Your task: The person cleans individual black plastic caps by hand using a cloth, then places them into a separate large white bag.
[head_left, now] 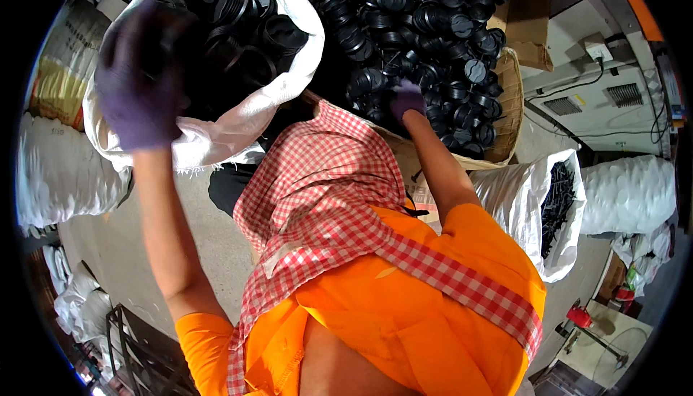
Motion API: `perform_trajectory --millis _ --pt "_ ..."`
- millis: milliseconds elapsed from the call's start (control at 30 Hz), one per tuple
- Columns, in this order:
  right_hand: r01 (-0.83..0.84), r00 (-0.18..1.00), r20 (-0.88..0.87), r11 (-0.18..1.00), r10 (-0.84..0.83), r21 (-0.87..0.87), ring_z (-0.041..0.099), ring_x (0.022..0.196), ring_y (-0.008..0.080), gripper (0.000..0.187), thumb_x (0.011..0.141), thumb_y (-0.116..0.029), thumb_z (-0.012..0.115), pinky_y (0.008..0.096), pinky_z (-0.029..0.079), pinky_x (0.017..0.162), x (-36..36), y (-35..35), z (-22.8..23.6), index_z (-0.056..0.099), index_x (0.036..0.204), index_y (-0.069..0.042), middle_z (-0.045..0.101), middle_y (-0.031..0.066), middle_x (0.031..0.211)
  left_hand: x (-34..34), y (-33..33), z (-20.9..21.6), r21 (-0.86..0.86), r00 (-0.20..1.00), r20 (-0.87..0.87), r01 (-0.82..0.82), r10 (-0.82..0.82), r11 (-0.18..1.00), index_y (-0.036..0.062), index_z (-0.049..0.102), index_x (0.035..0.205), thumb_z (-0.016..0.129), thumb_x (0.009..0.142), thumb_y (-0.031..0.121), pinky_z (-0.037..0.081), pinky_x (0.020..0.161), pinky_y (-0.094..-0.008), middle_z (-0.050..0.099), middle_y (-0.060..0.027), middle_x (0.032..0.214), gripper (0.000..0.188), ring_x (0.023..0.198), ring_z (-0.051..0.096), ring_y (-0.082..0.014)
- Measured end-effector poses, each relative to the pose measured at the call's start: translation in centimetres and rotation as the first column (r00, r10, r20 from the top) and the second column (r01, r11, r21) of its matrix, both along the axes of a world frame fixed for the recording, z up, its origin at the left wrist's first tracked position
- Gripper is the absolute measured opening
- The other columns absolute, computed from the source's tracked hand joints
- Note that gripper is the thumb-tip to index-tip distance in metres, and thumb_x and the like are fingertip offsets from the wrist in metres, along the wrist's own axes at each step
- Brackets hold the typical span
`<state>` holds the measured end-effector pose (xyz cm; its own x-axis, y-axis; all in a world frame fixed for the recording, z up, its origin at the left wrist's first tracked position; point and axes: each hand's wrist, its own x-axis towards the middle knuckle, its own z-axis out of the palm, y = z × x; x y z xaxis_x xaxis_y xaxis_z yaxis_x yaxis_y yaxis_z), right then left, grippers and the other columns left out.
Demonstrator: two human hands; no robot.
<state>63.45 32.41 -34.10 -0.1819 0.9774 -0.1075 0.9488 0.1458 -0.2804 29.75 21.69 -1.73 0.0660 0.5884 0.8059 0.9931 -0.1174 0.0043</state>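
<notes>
Purple work gloves cover both my hands. My left hand (141, 85) is over the left side of a white woven sack (303, 53), smeared by motion; something dark shows at its fingers, but I cannot make out whether it holds it. Inside the sack lie many round black plastic caps (281, 33). My right hand (408, 101) reaches into a large heap of similar black caps (433, 17) in a wide woven basket (511, 111). Its fingertips are hidden among the caps, so its grip does not show.
Right of the basket stands an open white sack (516, 197) of thin black pieces (559, 208). Full white sacks (632, 192) stand at both sides. A cardboard box (530, 24) is behind the basket. A cable (599, 71) hangs from a grey cabinet (613, 103) at right.
</notes>
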Motion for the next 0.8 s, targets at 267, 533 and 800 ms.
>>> perform_trajectory --millis 267,533,800 --pt "0.043 0.859 -0.504 0.970 0.086 0.239 0.062 0.082 0.0314 0.010 0.080 -0.013 0.058 0.0369 0.050 0.073 0.3 0.4 -1.0 0.064 0.085 -0.008 0.063 0.0148 0.088 -15.8 2.9 -0.7 -0.364 0.984 -0.081 -0.179 0.160 0.914 0.0251 0.051 0.130 0.079 0.066 0.041 0.037 0.104 -0.0391 0.027 -0.0169 0.147 0.072 0.128 0.039 -0.0362" --pt "-0.167 0.584 -0.575 0.777 0.574 0.607 0.058 0.087 0.0314 0.016 0.066 -0.003 0.063 0.0364 0.048 0.072 -4.3 -6.5 12.6 0.060 0.080 -0.010 0.060 0.0092 0.089 11.4 -1.8 -6.5 -0.244 0.311 0.950 0.683 0.028 0.688 -0.0013 0.051 0.123 0.069 0.079 0.021 0.047 0.084 -0.0278 0.061 -0.0103 0.108 0.052 0.096 0.058 -0.0176" --pt "0.031 0.436 -0.793 0.874 0.425 0.486 0.058 0.086 0.0308 0.022 0.076 -0.004 0.063 0.0364 0.048 0.076 -4.7 -9.9 15.1 0.060 0.098 -0.005 0.061 0.0121 0.090 9.4 -2.1 -13.2 -0.073 -0.257 0.847 0.812 0.466 0.579 -0.0015 0.049 0.122 0.050 0.078 0.001 0.051 0.082 -0.0305 0.061 -0.0129 0.105 0.044 0.092 0.061 -0.0225"
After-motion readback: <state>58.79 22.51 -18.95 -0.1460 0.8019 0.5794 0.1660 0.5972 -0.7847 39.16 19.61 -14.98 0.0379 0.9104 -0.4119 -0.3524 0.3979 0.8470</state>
